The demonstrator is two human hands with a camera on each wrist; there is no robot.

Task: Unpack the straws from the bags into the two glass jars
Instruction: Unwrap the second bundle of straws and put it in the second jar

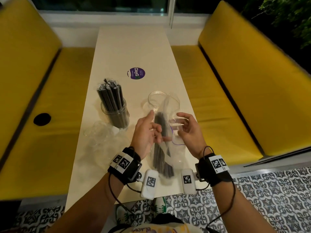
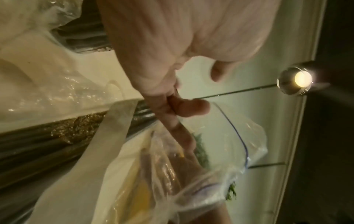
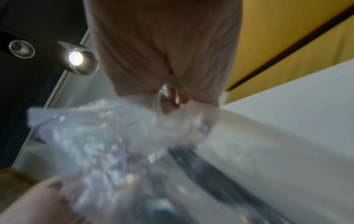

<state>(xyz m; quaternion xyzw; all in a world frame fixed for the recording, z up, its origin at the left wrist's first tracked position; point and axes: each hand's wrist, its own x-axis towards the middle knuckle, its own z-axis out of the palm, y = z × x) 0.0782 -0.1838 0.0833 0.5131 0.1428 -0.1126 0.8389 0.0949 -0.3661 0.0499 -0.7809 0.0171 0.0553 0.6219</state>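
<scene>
A clear zip bag (image 1: pixel 175 154) with black straws (image 1: pixel 159 157) inside is held upright over the white table (image 1: pixel 134 47), between both hands. My left hand (image 1: pixel 146 132) grips the bag and its straws from the left, index finger raised. My right hand (image 1: pixel 188 132) pinches the bag's open top edge on the right. Just behind the bag stands an empty glass jar (image 1: pixel 155 100). A second jar (image 1: pixel 116 115) to the left is packed with black straws (image 1: pixel 110 95). The left wrist view shows my fingers (image 2: pixel 178 131) against the bag (image 2: pixel 229 144). Blurred in the right wrist view are the bag (image 3: pixel 86 144) and dark straws (image 3: pixel 201 163).
An empty crumpled clear bag (image 1: pixel 99 137) lies on the table in front of the full jar. A purple round sticker (image 1: pixel 136 73) sits further back on the tabletop. Yellow benches (image 1: pixel 235 98) flank the narrow table on both sides, the left one with a black hole (image 1: pixel 42 119).
</scene>
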